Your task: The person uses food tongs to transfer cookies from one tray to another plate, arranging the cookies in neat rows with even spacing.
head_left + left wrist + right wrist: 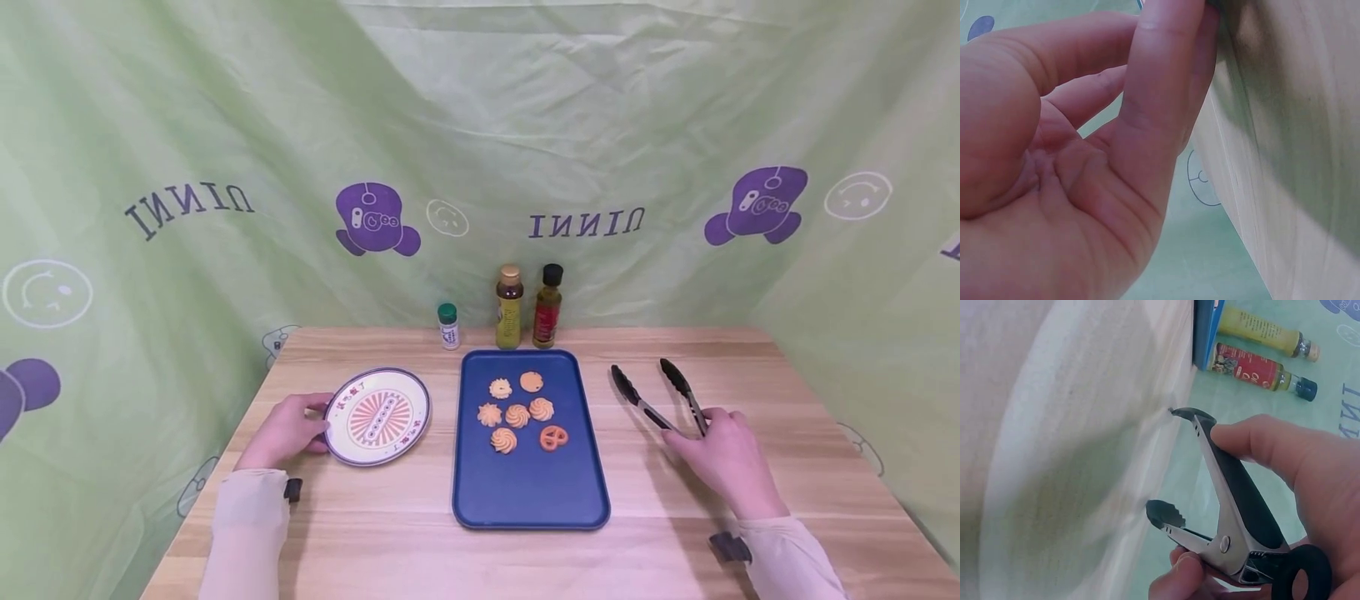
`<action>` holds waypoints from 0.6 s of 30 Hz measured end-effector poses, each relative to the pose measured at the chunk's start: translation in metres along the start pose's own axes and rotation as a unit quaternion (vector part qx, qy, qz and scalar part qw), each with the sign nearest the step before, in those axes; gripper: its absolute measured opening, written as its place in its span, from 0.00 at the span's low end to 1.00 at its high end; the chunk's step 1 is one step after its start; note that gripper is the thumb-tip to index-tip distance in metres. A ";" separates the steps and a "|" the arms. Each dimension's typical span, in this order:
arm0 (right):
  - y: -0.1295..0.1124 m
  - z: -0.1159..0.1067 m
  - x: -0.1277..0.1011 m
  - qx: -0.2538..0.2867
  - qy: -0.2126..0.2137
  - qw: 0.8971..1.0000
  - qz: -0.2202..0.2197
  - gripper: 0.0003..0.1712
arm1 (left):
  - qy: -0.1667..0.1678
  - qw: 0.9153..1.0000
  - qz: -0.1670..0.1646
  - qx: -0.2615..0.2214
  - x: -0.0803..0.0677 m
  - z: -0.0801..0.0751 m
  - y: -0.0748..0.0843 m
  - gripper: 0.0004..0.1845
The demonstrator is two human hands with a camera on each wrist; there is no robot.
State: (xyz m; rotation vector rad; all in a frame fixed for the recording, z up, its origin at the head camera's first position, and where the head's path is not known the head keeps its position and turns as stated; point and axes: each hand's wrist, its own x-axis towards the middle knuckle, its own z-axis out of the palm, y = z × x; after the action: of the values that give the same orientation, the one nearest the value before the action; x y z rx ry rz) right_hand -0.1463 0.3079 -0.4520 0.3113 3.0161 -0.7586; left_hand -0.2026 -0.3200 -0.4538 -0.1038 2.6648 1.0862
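Note:
My left hand (288,429) rests on the wooden table (420,550) and touches the left rim of a round patterned plate (378,415); in the left wrist view its fingers (1166,81) lie nearly straight. My right hand (722,460) grips the handles of black-tipped metal tongs (660,393), whose arms stand spread apart. The right wrist view shows the tongs (1235,512) between thumb and fingers. A blue tray (529,492) in the middle carries several piped cookies (517,414) and a pretzel-shaped one (553,437).
Behind the tray stand a small green-capped shaker (448,325), a yellow-labelled bottle (509,307) and a red-labelled bottle (548,307). A green printed cloth (480,150) hangs around the table on three sides.

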 end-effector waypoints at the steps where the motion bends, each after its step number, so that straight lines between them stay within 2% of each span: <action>1: 0.001 0.001 0.000 0.002 0.003 1.000 0.000 0.59 | -0.001 1.000 -0.001 -0.001 0.000 0.000 0.000 0.33; 5: 0.002 0.002 -0.002 0.008 0.023 1.000 -0.004 0.56 | -0.003 1.000 0.000 -0.003 0.000 0.001 -0.001 0.34; 10: -0.003 0.002 -0.004 0.004 0.033 0.999 -0.031 0.54 | -0.001 1.000 0.004 -0.005 0.000 0.001 -0.001 0.34; 18: -0.035 0.002 -0.006 0.009 0.030 0.995 -0.090 0.50 | -0.004 1.000 0.005 -0.018 0.000 0.000 -0.004 0.33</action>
State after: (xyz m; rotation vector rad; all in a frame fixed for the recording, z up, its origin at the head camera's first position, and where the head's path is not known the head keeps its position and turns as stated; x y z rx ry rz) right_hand -0.1476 0.2750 -0.4372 0.0642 3.1264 -0.8014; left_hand -0.2022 -0.3234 -0.4566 -0.0920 2.6421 1.1354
